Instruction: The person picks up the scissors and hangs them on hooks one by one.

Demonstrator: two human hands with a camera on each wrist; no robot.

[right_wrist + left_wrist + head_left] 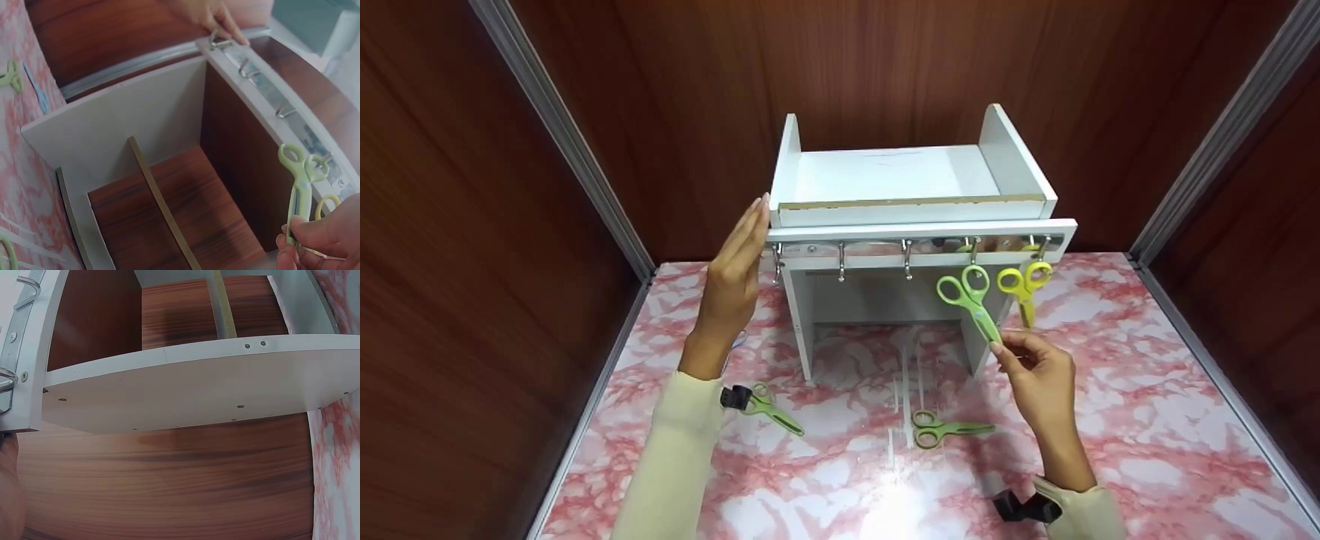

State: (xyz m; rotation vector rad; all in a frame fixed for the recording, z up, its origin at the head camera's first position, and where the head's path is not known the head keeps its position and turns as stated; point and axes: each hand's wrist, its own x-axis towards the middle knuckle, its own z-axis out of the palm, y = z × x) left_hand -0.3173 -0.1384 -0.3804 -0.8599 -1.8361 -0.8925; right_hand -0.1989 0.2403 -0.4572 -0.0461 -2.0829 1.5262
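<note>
My right hand (1039, 367) pinches green scissors (976, 309) by the blade end, with the handle loops uppermost. In the right wrist view, one loop of these scissors (304, 185) overlaps a metal hook on the rail. Yellow scissors (1023, 291) hang from the rightmost hook, just right of the green pair. With fingers straight, my left hand (729, 281) rests against the left end of a white shelf unit (911, 214), which carries the hook rail (874, 251) along its front. Left of the scissors, several hooks hold nothing.
Green scissors (971, 428) lie on the pink marbled table (840, 487) before the unit. Another green pair (780, 417) lies by my left sleeve, and a slim blue item (37, 90) is near the unit's left side. Brown panels (675, 112) enclose the back and sides.
</note>
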